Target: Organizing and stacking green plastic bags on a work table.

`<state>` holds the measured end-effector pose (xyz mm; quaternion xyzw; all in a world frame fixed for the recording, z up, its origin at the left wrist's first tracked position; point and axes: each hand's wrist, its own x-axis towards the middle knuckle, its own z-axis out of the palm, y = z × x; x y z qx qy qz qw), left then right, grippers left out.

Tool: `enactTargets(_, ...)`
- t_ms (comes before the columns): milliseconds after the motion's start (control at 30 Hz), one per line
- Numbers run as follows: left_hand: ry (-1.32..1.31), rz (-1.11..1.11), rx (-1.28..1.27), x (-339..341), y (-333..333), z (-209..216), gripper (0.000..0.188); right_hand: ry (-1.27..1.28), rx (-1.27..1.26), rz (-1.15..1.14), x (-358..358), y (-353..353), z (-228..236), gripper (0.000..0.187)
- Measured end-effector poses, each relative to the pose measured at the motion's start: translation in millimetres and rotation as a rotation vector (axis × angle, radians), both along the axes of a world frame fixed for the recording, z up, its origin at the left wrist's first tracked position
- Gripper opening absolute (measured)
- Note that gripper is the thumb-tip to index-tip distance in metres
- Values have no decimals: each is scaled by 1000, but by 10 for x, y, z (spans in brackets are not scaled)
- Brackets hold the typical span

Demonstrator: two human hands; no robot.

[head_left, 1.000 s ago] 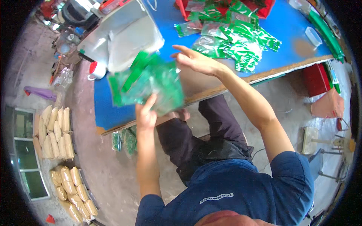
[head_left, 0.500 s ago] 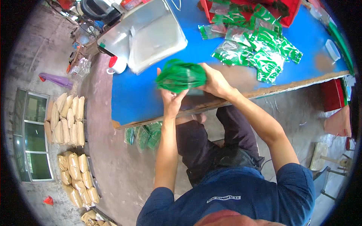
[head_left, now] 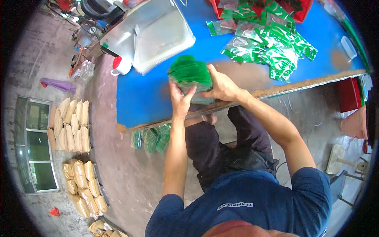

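Above the near edge of the blue table (head_left: 138,102), I hold a thick stack of green and clear plastic packets (head_left: 188,71) between both hands. My left hand (head_left: 181,102) grips the stack's lower left, its thumb across the near side. On the right side, my right hand (head_left: 224,86) presses with its fingers and thumb. The green ends of the packets fan out toward the far left, while their clear ends lie nearest me. Farther right on the table, a loose pile of similar green and clear packets (head_left: 278,59) spills from a red bin (head_left: 304,11).
Flat clear plastic bags (head_left: 164,41) lie stacked at the back left, beside a white mug with a red lid (head_left: 122,67). A small clear tray (head_left: 348,48) sits far right. Bundled green packets (head_left: 150,140) are below the table's front edge. Brown sacks (head_left: 69,130) line the left wall.
The stack, blurred and more sideways before, has turned so its green ends point away from me and its clear ends show nearer. My right hand has shifted slightly down its side.
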<state>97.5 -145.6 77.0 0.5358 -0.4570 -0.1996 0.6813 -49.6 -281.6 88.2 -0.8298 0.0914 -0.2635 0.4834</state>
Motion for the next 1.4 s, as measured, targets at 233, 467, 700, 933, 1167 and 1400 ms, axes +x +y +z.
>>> enactTargets(233,85,-65,35,-122,49,117,84,-114,-53,80,-40,-86,138,92)
enactTargets(467,245,398,-115,-381,67,-54,89,-117,303,-56,94,53,-59,84)
enactTargets(700,481,-71,-122,-439,201,34,67,-179,660,50,-122,43,95,93)
enactTargets(933,-179,-131,126,-257,219,16,137,35,231,78,-217,-194,-47,95)
enactTargets(1167,27,-84,167,-242,245,23,121,-11,380,137,-115,-257,-123,80)
enactTargets(1400,-22,-107,158,-84,259,-246,87,55,375,104,-137,-154,10,84)
